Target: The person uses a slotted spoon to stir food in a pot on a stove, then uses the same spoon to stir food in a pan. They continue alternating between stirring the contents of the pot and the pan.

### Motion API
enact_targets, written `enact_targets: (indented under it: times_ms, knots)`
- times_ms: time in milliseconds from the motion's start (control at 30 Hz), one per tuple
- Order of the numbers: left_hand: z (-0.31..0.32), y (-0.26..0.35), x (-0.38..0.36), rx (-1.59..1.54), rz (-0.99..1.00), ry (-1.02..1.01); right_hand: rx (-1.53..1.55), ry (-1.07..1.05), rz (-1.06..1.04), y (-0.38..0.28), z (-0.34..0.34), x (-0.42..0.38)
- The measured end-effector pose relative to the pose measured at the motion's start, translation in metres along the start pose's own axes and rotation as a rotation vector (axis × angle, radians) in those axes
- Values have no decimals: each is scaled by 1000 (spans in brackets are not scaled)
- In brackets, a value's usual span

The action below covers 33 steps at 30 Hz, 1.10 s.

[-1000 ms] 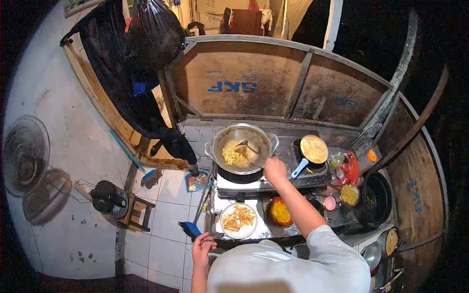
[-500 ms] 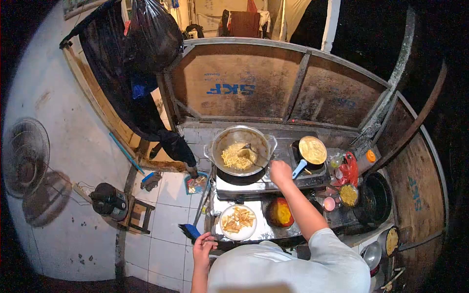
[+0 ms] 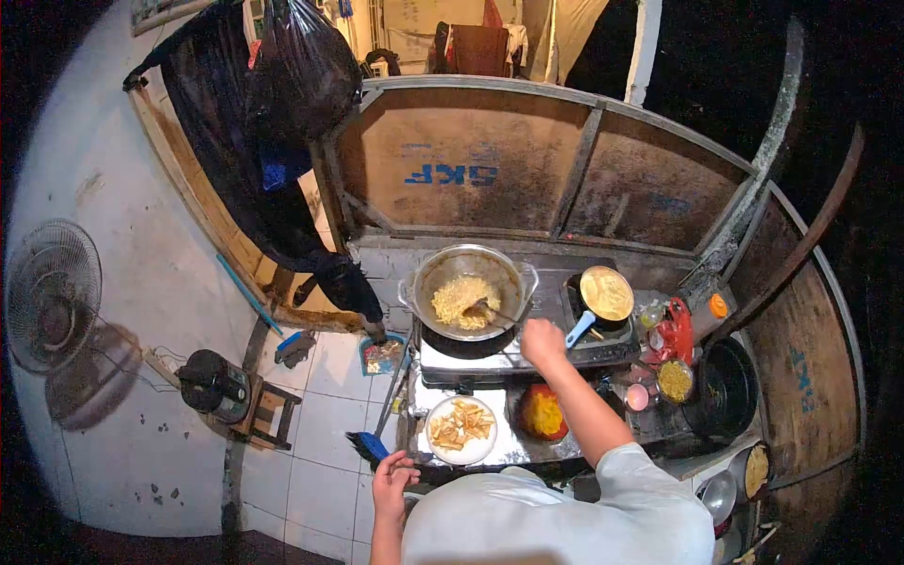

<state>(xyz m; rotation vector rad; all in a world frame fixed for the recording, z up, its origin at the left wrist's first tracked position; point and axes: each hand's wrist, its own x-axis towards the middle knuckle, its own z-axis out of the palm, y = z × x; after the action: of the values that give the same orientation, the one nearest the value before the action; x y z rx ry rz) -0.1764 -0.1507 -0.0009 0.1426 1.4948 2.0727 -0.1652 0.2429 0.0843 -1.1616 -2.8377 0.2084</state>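
Observation:
My right hand [image 3: 543, 344] is closed around the handle of a long spatula [image 3: 500, 317]. Its dark head sits among the pale yellow pieces of food [image 3: 458, 299] inside a large two-handled wok [image 3: 424, 270] on the stove. Below the wok, a white plate [image 3: 462, 458] holds golden fried strips [image 3: 459, 426]. My left hand [image 3: 392, 478] hovers just left of that plate, its fingers loosely bent and apart, with nothing visible in them. A pan with a blue handle [image 3: 581, 328] and a flat yellowish round [image 3: 606, 293] in it stands right of the wok.
A bowl with red and yellow contents [image 3: 543, 411] stands beside the plate. To the right are a red plastic bag [image 3: 674, 331], a pink cup [image 3: 637, 396], a bowl of yellow-green food [image 3: 675, 381] and a black basin [image 3: 739, 410]. A broom [image 3: 367, 445] and a rice cooker [image 3: 215, 386] are at the left.
The spatula head has shifted down and slightly right within the wok, stirring the food. My right hand has lowered slightly; my left hand stays nearly in place. The whole view has shifted a little.

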Motion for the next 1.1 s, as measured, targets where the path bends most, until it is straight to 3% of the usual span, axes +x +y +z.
enact_targets:
  times_ms: [200, 333, 567, 833, 967, 1100]
  knots:
    - [-1, 2, 0, 13, 26, -20, 68, 69, 31, -8, 10, 17]
    - [-2, -3, -3, 0, 22, 1, 24, 41, -109, -24, -7, 16]
    - [4, 3, -5, 29, 10, -5, -121, 207, -371, -48, 29, 43]
    - [0, -1, -10, 25, 7, 19, -44, 219, -232, -20, 11, 31]
    - [2, -1, -8, 14, -1, 5, -73, 219, -372, -27, 14, 21]
    - [2, 1, -8, 29, -12, 10, -137, 205, -346, -11, 4, 23]
